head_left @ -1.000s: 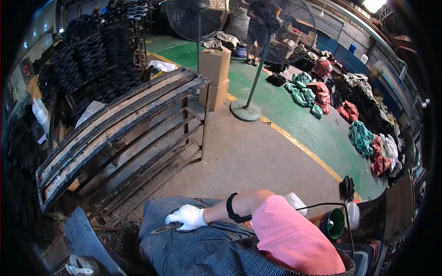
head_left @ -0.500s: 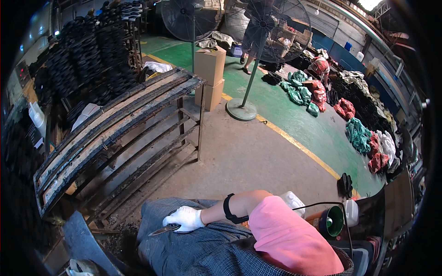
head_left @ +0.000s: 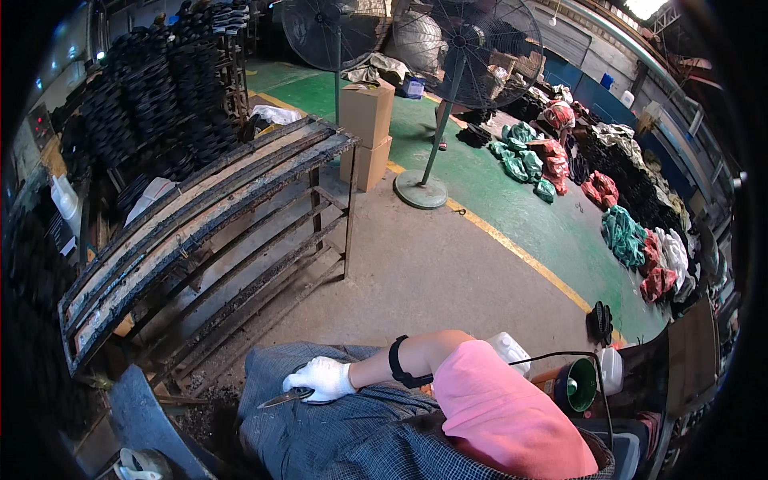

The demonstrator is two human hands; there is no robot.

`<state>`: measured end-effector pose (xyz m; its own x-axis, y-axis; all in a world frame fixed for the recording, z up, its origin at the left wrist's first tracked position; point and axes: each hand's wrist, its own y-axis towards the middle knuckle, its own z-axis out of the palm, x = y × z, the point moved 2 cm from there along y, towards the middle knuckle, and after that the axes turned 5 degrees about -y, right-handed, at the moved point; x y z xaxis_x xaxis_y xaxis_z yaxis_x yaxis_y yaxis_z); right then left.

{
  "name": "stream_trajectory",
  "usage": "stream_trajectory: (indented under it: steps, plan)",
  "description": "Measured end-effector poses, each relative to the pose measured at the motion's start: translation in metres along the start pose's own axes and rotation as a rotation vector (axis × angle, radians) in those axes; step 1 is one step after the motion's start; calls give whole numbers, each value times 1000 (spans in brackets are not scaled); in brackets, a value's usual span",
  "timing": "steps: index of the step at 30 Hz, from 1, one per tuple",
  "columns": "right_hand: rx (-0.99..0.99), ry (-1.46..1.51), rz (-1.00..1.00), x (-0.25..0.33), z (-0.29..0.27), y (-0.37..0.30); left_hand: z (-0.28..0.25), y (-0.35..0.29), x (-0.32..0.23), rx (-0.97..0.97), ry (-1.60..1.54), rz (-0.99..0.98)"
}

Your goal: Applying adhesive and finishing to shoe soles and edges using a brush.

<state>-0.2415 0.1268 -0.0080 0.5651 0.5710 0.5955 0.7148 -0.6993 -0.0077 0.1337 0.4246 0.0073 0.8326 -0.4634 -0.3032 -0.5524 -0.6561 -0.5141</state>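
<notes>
My right hand (head_left: 322, 380), in a white glove, rests on the dark checked cloth (head_left: 320, 440) over my lap. Its fingers are closed round what looks like a pair of scissors (head_left: 280, 399). The pointed metal blades stick out to the left, lying close above the cloth, and most of the handle is hidden in the glove. A pink sleeve and a black wrist strap (head_left: 406, 363) show on that arm. My left hand does not show.
A long grimy metal rack (head_left: 216, 200) stands ahead to the left. Beyond it are stacked cartons (head_left: 366, 116) and a pedestal fan (head_left: 422, 190). Green and red bags (head_left: 520, 160) lie along the far right. A grey metal plate (head_left: 156, 424) rises at lower left; a green-rimmed container (head_left: 578, 384) sits at right.
Behind the fan, the standing person has shifted, and now only part of a leg shows beside the pole. My right hand and the scissors have stayed in place.
</notes>
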Motion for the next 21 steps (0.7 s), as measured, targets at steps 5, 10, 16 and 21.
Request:
stream_trajectory:
  steps: [5,10,16,21]
  plan:
    - [-6,9,-6,0,-1,0,16,-7,7,-67,51,36]
    - [-10,9,-10,-1,1,0,16,-7,6,-45,56,14]
    - [-23,10,-12,-2,2,1,10,-4,4,-56,55,25]
    - [-36,18,-6,1,-2,-2,12,-1,4,-54,41,6]
